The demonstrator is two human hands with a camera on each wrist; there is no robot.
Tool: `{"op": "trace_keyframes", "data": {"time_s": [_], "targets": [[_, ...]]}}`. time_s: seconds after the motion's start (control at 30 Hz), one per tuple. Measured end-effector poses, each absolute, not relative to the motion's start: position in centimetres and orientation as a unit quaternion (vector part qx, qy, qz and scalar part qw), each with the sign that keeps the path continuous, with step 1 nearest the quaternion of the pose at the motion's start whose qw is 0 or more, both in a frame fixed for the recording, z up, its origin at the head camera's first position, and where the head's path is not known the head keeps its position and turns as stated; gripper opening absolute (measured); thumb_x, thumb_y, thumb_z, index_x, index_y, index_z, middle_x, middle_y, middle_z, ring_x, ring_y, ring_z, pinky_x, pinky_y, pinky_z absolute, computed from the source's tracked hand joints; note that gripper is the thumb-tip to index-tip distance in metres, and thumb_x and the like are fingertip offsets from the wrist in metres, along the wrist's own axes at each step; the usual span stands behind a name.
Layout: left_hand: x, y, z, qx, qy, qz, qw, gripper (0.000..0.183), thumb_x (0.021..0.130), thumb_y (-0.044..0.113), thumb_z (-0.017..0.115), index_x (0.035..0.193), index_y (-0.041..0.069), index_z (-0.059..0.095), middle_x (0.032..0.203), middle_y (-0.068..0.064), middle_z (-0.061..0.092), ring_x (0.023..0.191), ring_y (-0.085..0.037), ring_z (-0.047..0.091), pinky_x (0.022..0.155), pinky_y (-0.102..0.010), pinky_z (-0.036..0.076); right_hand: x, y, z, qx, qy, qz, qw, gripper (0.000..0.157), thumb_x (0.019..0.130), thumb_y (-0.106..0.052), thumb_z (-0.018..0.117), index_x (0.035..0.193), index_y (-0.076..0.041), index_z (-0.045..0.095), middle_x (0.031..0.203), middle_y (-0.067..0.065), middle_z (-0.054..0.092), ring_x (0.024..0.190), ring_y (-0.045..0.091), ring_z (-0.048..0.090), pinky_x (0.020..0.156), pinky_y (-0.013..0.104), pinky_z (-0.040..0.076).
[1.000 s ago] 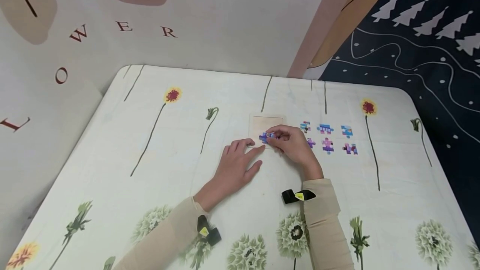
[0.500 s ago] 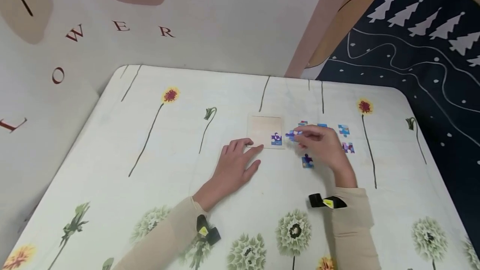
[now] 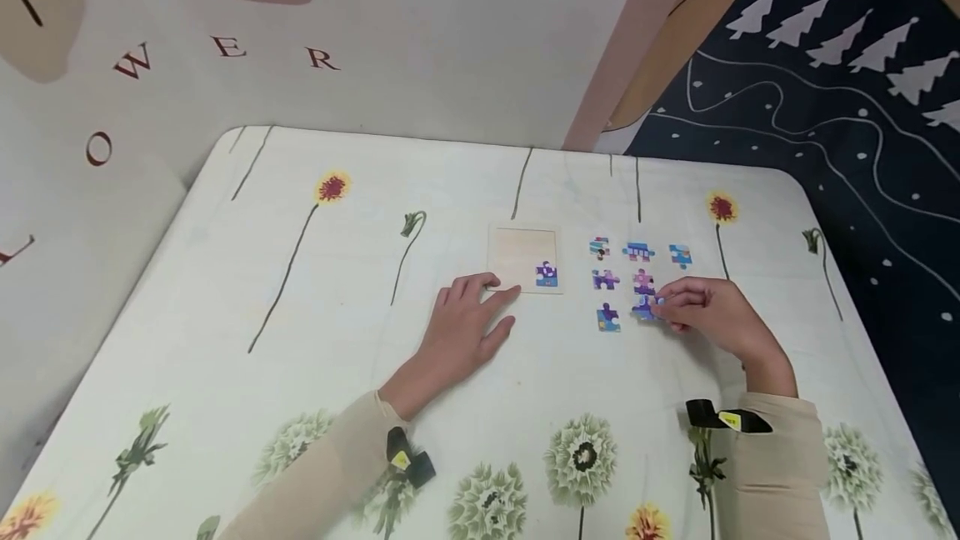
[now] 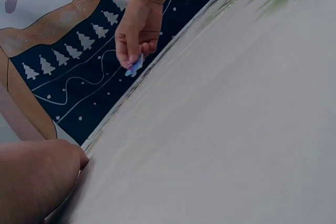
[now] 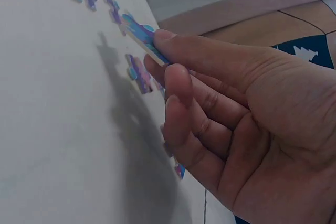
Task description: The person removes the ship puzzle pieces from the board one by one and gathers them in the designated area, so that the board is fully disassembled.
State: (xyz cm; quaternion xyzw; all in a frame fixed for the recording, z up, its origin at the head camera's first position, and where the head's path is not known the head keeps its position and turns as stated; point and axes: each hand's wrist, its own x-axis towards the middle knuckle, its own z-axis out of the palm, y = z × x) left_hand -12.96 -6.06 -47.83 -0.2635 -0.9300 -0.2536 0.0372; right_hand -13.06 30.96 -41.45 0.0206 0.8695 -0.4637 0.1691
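My right hand (image 3: 705,311) pinches a blue and purple jigsaw piece (image 3: 645,307) between thumb and fingers. In the right wrist view the held piece (image 5: 143,36) is raised over the cloth, its shadow falling beside it. My left hand (image 3: 468,319) lies with fingers spread, its fingertips at the lower left edge of a shallow wooden puzzle tray (image 3: 561,261). One purple and blue piece (image 3: 547,274) sits in the tray's lower right corner. In the left wrist view only a rounded part of the left hand (image 4: 39,179) shows.
Right of the tray, several loose pieces lie in rows, among them a blue one (image 3: 680,255), a pink one (image 3: 643,281) and a purple and blue one (image 3: 608,317). A flower-print cloth (image 3: 375,232) covers the table. Beyond it rises a pale wall (image 3: 450,48).
My right hand has moved right from over the tray, carrying a pinched piece past the loose ones. The piece in the tray's corner came into view. My left hand has stayed put.
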Motion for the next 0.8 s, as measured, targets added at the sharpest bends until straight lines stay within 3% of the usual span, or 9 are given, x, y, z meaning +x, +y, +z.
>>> {"op": "trace_keyframes", "data": {"time_s": [0.03,0.1,0.2,0.23,0.27,0.37,0.47,0.8], "targets": [[-13.0,-6.1,-47.8,-0.263,-0.929,-0.256,0.037,0.042,0.105,0.034,0.059,0.145,0.024,0.062,0.141,-0.008,0.052,0.127,-0.032,0.047,0.093,-0.047,0.04,-13.0,31.1,-41.6,0.021,0.871,-0.459,0.173,0.03,0.098,-0.015,0.072,0.117,0.008,0.067,0.082,0.007,0.073,0.07,0.018,0.065,0.073,0.025,0.055],[-12.9,-6.0,-47.8,-0.263,-0.928,-0.262,0.035,0.042,0.105,0.033,0.059,0.145,0.023,0.062,0.141,-0.009,0.052,0.127,-0.033,0.047,0.093,-0.048,0.04,-13.0,31.2,-41.8,0.022,0.876,-0.447,0.18,0.028,0.098,-0.015,0.072,0.115,0.007,0.068,0.078,0.007,0.072,0.069,0.018,0.065,0.089,0.032,0.055],[-12.9,-6.0,-47.8,-0.261,-0.927,-0.267,0.033,0.042,0.105,0.033,0.058,0.146,0.023,0.061,0.141,-0.009,0.052,0.128,-0.033,0.047,0.094,-0.049,0.04,-13.0,31.2,-42.1,0.016,0.88,-0.437,0.183,0.027,0.098,-0.014,0.072,0.114,0.008,0.068,0.076,0.008,0.071,0.067,0.017,0.064,0.11,0.045,0.044],[-12.9,-6.0,-47.8,-0.262,-0.927,-0.267,0.034,0.042,0.105,0.034,0.059,0.146,0.023,0.061,0.141,-0.009,0.052,0.128,-0.033,0.047,0.095,-0.049,0.04,-13.0,31.2,-42.2,0.017,0.884,-0.431,0.182,0.026,0.098,-0.014,0.072,0.113,0.007,0.069,0.075,0.008,0.07,0.067,0.017,0.064,0.113,0.044,0.041],[-12.9,-6.0,-47.7,-0.262,-0.927,-0.266,0.034,0.042,0.105,0.034,0.058,0.146,0.023,0.061,0.141,-0.009,0.052,0.128,-0.033,0.047,0.095,-0.049,0.04,-13.0,31.2,-42.3,0.017,0.885,-0.429,0.18,0.026,0.098,-0.014,0.073,0.113,0.007,0.069,0.075,0.008,0.07,0.067,0.016,0.063,0.111,0.046,0.043],[-13.0,-6.1,-47.8,-0.262,-0.928,-0.261,0.038,0.042,0.105,0.034,0.059,0.146,0.024,0.061,0.141,-0.009,0.053,0.128,-0.032,0.047,0.095,-0.049,0.04,-13.0,31.1,-42.5,0.013,0.89,-0.423,0.169,0.025,0.097,-0.014,0.073,0.112,0.006,0.071,0.08,0.008,0.071,0.068,0.015,0.062,0.087,0.032,0.055],[-13.0,-6.1,-47.9,-0.262,-0.928,-0.261,0.039,0.042,0.105,0.034,0.059,0.146,0.024,0.062,0.14,-0.008,0.053,0.128,-0.033,0.047,0.095,-0.049,0.04,-13.0,30.9,-42.6,0.014,0.895,-0.417,0.161,0.025,0.096,-0.015,0.075,0.111,0.005,0.072,0.086,0.008,0.07,0.07,0.014,0.06,0.064,0.027,0.052],[-13.0,-6.1,-47.9,-0.262,-0.93,-0.257,0.036,0.043,0.105,0.035,0.057,0.146,0.025,0.061,0.141,-0.008,0.052,0.128,-0.032,0.047,0.095,-0.049,0.04,-12.9,30.6,-42.7,0.026,0.899,-0.409,0.154,0.028,0.096,-0.017,0.075,0.113,0.005,0.072,0.088,0.005,0.066,0.071,0.011,0.051,0.061,0.025,0.044]]}}
